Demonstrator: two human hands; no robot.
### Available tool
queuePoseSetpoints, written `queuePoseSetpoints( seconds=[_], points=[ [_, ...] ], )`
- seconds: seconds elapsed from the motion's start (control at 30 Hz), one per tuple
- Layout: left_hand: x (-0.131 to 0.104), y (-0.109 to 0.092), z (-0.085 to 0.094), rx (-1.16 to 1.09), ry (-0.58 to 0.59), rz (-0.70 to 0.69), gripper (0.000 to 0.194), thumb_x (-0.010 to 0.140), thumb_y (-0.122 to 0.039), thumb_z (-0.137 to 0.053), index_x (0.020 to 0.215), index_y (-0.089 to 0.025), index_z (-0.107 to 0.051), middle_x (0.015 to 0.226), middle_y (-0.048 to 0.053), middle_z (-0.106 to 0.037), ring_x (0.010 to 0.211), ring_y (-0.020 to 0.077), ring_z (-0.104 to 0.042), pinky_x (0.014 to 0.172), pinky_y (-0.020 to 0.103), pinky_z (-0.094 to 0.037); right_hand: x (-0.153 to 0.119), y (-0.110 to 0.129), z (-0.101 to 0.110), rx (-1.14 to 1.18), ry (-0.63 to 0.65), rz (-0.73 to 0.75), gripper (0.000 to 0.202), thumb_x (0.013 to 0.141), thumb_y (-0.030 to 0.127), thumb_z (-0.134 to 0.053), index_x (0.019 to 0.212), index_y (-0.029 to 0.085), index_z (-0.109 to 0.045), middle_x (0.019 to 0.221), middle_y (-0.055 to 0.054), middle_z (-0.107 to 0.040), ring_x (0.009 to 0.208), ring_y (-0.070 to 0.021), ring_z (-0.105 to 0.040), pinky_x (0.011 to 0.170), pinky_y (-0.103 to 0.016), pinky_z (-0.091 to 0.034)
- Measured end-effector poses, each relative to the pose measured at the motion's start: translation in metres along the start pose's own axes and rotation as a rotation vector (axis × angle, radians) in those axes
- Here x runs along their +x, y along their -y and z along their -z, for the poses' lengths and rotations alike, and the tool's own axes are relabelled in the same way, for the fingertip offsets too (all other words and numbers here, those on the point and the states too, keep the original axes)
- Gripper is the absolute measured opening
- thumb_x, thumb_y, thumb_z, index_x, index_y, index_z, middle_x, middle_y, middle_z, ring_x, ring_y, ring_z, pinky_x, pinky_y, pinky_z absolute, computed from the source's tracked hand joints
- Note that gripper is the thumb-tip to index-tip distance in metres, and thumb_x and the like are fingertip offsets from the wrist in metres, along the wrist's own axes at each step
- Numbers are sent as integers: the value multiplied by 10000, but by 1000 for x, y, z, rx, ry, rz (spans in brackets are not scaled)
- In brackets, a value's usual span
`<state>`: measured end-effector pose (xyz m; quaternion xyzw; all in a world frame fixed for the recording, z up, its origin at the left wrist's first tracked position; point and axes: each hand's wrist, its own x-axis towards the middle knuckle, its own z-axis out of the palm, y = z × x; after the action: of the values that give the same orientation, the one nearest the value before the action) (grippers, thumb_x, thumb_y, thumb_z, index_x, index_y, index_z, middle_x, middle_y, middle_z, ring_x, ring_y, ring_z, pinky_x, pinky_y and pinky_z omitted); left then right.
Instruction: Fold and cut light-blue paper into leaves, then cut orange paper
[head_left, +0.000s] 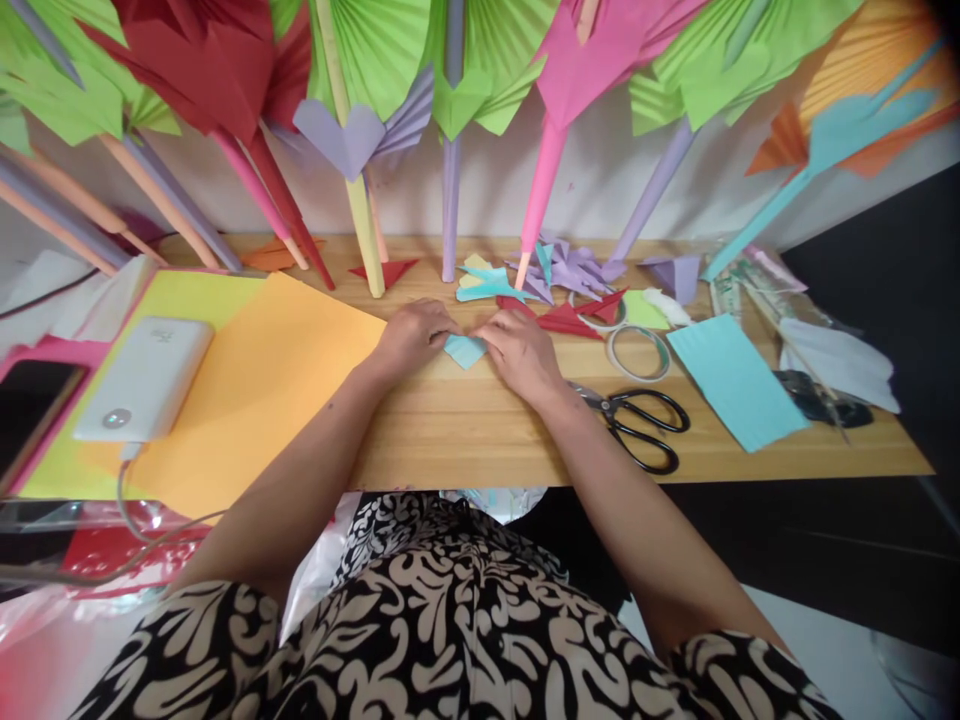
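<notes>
Between my two hands lies a small light-blue piece of folded paper (pixel 466 350), flat on the wooden table. My left hand (pixel 417 335) pinches its left corner, fingers bent together. On the opposite corner, my right hand (pixel 520 350) presses with its fingers closed in the same way. Just beyond the fingertips are a light-blue folded paper shape (pixel 487 284) and red folded paper pieces (pixel 570 318). Black-handled scissors (pixel 637 420) rest beside my right forearm, their blades partly hidden by it.
Tape rolls (pixel 638 354) and a light-blue paper sheet (pixel 735 380) lie on the right. Orange paper (pixel 285 390), a white power bank (pixel 146 380) with a cable and a phone (pixel 34 410) are on the left. Paper fans on sticks (pixel 450 200) lean along the wall behind.
</notes>
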<state>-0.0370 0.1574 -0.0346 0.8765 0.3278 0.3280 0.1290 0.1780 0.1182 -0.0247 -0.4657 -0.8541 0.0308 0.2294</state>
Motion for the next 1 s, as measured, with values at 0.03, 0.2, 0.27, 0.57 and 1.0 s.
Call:
queuePoseSetpoints(
  seconds=[0.03,0.2,0.27,0.57,1.0],
  points=[
    [0,0,-1,3,-4,0,292,852,-91,-506,891,-195,-776,849,58,-724,815,188,-635,767,319,-493,0,0,0,3,-9,3,301,957,125,-465,1040,239,-731,961,-65,-659,943,-225,-548,792,-330,-424],
    [0,2,-3,14,-2,27,287,831,-78,-517,892,-193,-773,839,52,-726,811,181,-635,784,320,-491,-1,0,0,26,-87,6,321,947,117,-449,1101,221,-710,1014,-74,-664,974,-237,-548,831,-349,-437],
    [0,1,-3,13,-3,31,287,832,-81,-518,889,-196,-774,840,50,-727,808,180,-635,786,321,-490,-1,0,0,38,-88,-2,318,947,120,-447,1097,219,-709,1016,-79,-667,979,-245,-552,835,-363,-442],
    [-1,4,-6,-2,-20,13,263,833,-92,-536,891,-181,-776,817,60,-715,786,187,-628,758,324,-482,1,0,-1,33,-47,-9,245,966,195,-502,1056,225,-728,971,-73,-681,951,-246,-562,826,-360,-447],
    [-1,4,-5,24,-13,-5,262,836,-92,-522,872,-182,-765,827,54,-721,798,187,-634,777,324,-490,2,0,-5,-51,-29,33,301,960,113,-474,1014,249,-736,936,-53,-677,912,-214,-545,786,-325,-419]
  ],
)
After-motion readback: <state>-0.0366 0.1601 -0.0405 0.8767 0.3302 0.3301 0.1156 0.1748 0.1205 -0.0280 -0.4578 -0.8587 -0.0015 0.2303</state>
